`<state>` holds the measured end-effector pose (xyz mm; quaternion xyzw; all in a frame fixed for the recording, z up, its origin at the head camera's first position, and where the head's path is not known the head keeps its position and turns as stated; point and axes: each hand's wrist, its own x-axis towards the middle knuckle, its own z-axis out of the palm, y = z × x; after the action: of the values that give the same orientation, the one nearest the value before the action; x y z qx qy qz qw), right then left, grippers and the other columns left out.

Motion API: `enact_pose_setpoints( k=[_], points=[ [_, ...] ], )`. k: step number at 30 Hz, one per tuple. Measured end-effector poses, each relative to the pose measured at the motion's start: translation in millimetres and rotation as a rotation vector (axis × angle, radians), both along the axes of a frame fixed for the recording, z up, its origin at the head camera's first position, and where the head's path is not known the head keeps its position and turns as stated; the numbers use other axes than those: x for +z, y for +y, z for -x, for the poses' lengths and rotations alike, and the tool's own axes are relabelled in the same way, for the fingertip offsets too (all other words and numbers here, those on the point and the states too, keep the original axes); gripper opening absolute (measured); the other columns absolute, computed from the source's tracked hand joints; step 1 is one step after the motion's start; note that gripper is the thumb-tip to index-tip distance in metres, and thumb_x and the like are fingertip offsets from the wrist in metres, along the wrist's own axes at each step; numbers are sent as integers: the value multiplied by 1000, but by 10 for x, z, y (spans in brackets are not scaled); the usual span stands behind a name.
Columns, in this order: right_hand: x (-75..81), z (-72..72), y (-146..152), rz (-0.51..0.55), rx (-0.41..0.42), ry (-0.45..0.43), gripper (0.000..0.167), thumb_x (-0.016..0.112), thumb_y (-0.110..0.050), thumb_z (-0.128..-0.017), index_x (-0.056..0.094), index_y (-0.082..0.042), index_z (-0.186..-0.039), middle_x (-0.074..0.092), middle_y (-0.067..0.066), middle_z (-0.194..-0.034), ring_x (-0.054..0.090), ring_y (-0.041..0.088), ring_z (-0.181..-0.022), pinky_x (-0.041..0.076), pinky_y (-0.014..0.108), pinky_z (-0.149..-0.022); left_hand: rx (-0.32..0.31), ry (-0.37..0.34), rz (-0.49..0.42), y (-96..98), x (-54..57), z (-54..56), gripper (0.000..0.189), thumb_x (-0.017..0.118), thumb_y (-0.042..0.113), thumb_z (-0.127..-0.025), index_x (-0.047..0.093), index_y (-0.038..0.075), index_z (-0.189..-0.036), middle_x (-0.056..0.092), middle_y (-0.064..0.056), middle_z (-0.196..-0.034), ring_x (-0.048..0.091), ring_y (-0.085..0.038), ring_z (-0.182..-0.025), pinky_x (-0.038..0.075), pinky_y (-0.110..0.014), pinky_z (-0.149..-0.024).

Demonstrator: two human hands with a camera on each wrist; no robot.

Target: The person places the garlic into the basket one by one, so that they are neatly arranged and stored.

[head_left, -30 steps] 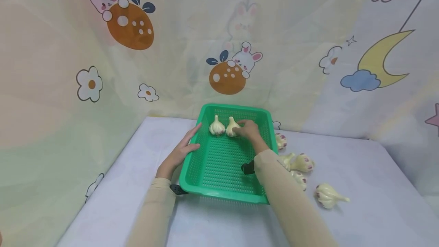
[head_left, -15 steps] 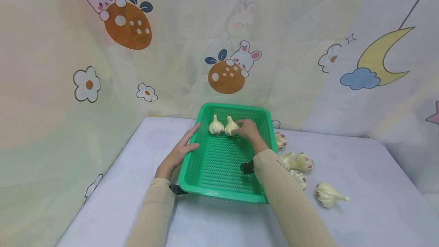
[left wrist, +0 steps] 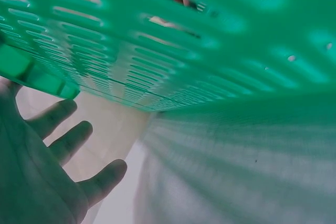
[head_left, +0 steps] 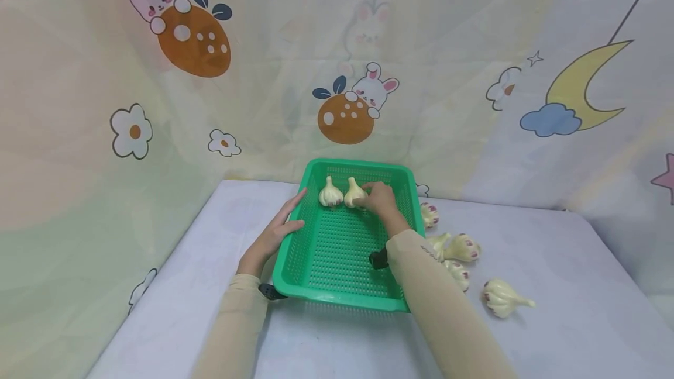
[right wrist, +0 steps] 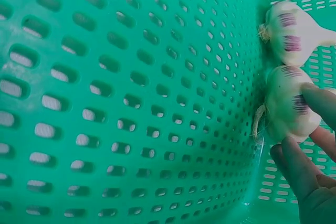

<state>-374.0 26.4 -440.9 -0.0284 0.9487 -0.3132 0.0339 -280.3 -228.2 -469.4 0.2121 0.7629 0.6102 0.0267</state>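
A green plastic basket [head_left: 342, 303] with slotted walls stands in front of me. Two garlic bulbs sit side by side at its far end. The left bulb [head_left: 330, 193] stands with its stem up. My right hand [head_left: 380, 200] pinches the other garlic bulb [head_left: 354, 192] between thumb and fingers; in the right wrist view this bulb [right wrist: 290, 106] shows purple streaks and root hairs, its side against its neighbour [right wrist: 294, 32]. My left hand [head_left: 271, 237] rests at the basket's left rim, and the left wrist view shows its fingers [left wrist: 102, 182] extended and spread beside the slotted wall.
Right of the basket, several more garlic bulbs lie on the white tabletop, one loose bulb [head_left: 502, 298] nearest the front and another [head_left: 463, 248] farther back. Behind the table hangs a printed cloth [head_left: 274, 75] with rabbits and flowers.
Both hands keep their places at the basket, the right still pinching the same garlic bulb. The head view has shifted very slightly.
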Motion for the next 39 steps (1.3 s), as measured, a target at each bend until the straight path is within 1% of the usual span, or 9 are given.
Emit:
enact_pose_setpoints(
  k=[2,5,13,15,22,27,33,36,39],
  points=[
    [-1,-3,3,-8,2,6,54,72,-34,-84,60,-5,-128,63,16,-122,54,36,-116,46,47,-95,4,12,-2,-13,-89,60,66,45,14,-95,18,33,-152,9,0,-160,5,-26,-148,8,-59,-115],
    [16,-18,1,-28,10,16,55,72,-35,-83,60,-5,-128,62,16,-123,56,36,-113,47,47,-93,3,7,0,-7,-77,63,66,45,13,-95,18,31,-152,9,0,-160,5,-26,-148,8,-59,-115],
    [45,-50,12,-31,24,16,56,72,-35,-84,58,-5,-129,61,17,-125,56,36,-114,48,48,-93,-23,-35,-18,54,167,-79,67,42,7,-94,14,16,-154,6,-10,-160,4,-33,-147,8,-62,-113],
    [39,-53,29,-34,20,16,57,72,-35,-84,58,-5,-130,61,17,-125,55,37,-115,48,48,-93,-25,-40,-12,75,201,-100,67,42,7,-94,13,15,-154,6,-11,-160,5,-34,-147,9,-62,-113],
    [5,-25,44,-52,28,4,63,72,-39,-83,55,-6,-133,57,16,-133,49,37,-124,42,49,-101,-6,-44,19,81,235,-135,65,42,9,-95,15,16,-154,7,-11,-160,6,-35,-147,10,-63,-112],
    [30,-17,17,-69,38,46,68,70,-42,-83,50,-7,-138,52,16,-138,46,36,-128,41,48,-103,7,-36,20,81,242,-145,65,42,10,-95,14,13,-154,7,-13,-160,6,-36,-146,10,-63,-112],
    [230,-92,-27,-47,19,128,68,66,-50,-84,48,-16,-140,45,14,-143,45,34,-129,46,51,-96,-4,-40,19,90,208,-125,65,42,10,-95,14,11,-154,6,-14,-160,4,-37,-146,10,-63,-112],
    [397,-150,-57,-26,31,184,66,65,-52,-84,50,-18,-138,51,10,-139,49,31,-125,48,49,-92,-2,-36,10,62,109,-57,65,44,11,-96,15,16,-154,6,-11,-160,3,-35,-147,8,-63,-113],
    [611,-265,-55,1,69,223,64,63,-53,-85,51,-19,-138,57,8,-133,55,27,-119,49,47,-89,8,-19,15,22,1,15,65,44,13,-96,16,22,-154,6,-8,-161,3,-33,-147,6,-62,-114]
  ],
)
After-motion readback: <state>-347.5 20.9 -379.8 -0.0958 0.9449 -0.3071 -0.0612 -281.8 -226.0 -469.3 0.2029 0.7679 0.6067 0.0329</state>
